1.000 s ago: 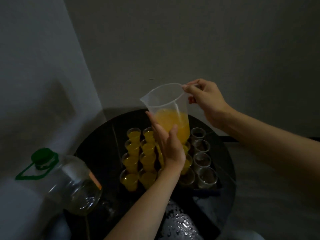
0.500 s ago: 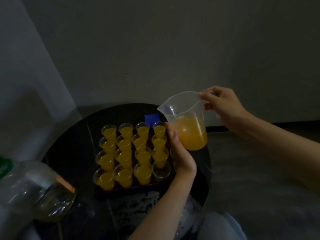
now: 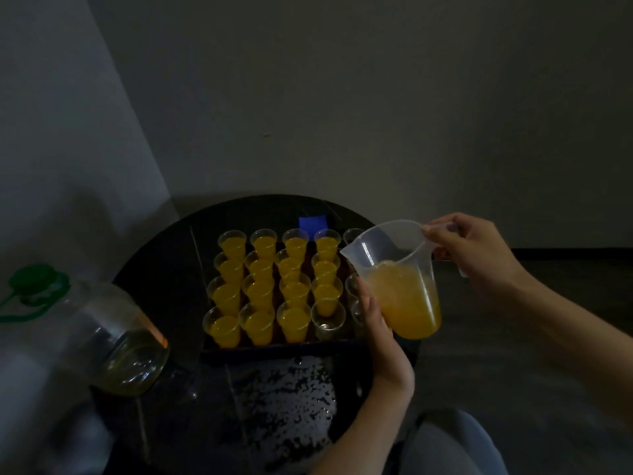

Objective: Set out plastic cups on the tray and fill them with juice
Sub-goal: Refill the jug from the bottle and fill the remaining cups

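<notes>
Holding the jug (image 3: 406, 299) at the tray's (image 3: 274, 347) three o'clock, right grip (image 3: 476, 255) pinches its handle, left grip (image 3: 383, 341) spread against it. Most cups (image 3: 258, 323) are full; rightmost cups (image 3: 328, 320) wait empty.

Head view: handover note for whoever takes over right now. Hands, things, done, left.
Right hand grips the jug by its handle; left hand steadies its side with straight fingers.
Jug is roughly half full, held over the right side of the tray, no stream visible.
Done: filled cups in the three left columns, plus the fourth column's back three.
Left: the empty cup at the fourth column's front, and the right-column empties, partly hidden behind the jug.
</notes>
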`<action>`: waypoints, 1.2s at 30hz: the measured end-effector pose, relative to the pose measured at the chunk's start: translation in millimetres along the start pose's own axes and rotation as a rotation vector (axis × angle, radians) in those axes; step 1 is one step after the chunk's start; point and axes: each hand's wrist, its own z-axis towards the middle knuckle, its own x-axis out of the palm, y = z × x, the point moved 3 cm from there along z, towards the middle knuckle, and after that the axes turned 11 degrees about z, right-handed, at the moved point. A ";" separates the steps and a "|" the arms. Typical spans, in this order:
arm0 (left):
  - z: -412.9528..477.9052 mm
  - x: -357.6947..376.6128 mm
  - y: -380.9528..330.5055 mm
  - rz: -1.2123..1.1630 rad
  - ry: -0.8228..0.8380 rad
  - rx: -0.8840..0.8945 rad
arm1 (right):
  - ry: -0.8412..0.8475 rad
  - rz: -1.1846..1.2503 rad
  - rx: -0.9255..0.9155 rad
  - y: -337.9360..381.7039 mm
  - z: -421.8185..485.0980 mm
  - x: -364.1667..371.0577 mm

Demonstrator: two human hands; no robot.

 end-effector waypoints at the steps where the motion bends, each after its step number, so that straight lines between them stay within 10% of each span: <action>1: -3.4 -1.8 1.9 -0.009 0.000 -0.021 | 0.005 -0.001 0.005 -0.4 -4.0 0.2; 36: -37.1 -45.7 40.1 0.035 -0.141 -0.178 | 0.059 -0.343 -0.055 -24.5 -62.0 47.5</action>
